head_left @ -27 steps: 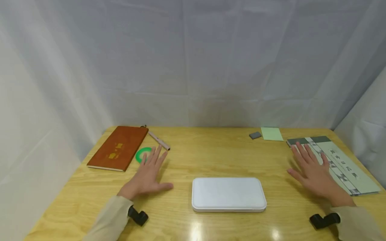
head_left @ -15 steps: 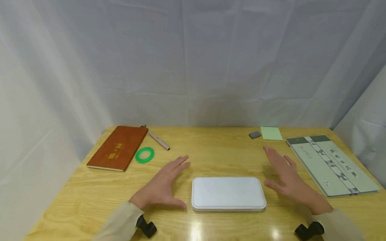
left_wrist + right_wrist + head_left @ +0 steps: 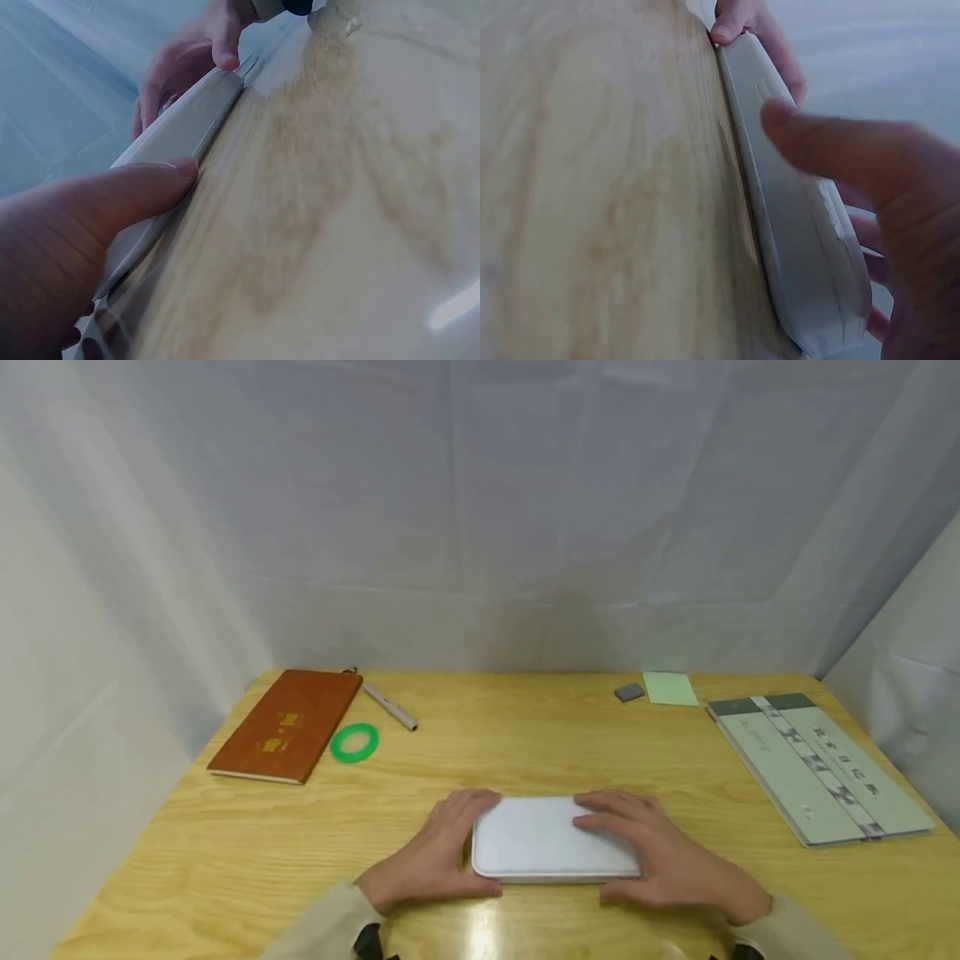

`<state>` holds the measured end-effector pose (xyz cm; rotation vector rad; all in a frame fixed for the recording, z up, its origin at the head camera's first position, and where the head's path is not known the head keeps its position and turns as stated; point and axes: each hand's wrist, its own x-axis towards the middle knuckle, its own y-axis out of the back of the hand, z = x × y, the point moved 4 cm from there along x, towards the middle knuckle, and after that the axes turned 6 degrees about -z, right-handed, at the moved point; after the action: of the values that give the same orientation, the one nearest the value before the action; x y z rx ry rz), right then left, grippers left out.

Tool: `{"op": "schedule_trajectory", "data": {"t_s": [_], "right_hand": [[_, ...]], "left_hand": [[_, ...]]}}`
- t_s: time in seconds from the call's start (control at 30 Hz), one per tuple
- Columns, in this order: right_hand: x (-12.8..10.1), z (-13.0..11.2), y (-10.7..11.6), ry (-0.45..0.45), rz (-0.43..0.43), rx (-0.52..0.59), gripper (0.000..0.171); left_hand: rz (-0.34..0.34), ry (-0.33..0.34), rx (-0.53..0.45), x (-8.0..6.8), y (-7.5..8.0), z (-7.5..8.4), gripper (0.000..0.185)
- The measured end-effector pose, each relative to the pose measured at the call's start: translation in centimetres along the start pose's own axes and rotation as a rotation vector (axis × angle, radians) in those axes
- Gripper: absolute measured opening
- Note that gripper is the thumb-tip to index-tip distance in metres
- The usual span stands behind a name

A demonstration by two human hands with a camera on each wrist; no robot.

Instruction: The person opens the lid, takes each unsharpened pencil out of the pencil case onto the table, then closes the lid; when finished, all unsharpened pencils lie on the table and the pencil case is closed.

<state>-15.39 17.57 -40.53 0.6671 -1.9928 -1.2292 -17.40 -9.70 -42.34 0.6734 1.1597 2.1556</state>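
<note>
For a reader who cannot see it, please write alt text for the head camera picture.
Two hands grip a closed white case lying flat on a wooden table: the left hand at its left end, the right hand over its right end. Farther back lie a brown notebook, a green ring, a pen and a pale green booklet.
</note>
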Motion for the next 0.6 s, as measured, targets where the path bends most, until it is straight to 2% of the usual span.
{"op": "schedule_trajectory", "data": {"t_s": [0.17,0.27,0.37,0.47,0.6], "right_hand": [[0.4,0.2,-0.4,-0.014,-0.005,0.016,0.062],[0.5,0.2,-0.4,0.003,0.015,-0.001,0.06],[0.6,0.1,-0.3,0.016,0.041,-0.035,0.059],[1.0,0.0,-0.1,0.02,0.064,-0.062,0.057],[2.1,-0.3,-0.3,0.046,0.077,-0.106,0.051]], "left_hand": [[0.099,-0.024,-0.022,-0.2,0.1,-0.3,0.095],[0.143,-0.024,-0.079,-0.2,0.1,-0.5,0.091],[0.16,0.003,-0.16,-0.1,0.0,-0.8,0.087],[0.164,0.065,-0.227,0.0,0.2,-1.2,0.083],[0.162,0.129,-0.26,-0.2,0.4,-1.7,0.077]]}}
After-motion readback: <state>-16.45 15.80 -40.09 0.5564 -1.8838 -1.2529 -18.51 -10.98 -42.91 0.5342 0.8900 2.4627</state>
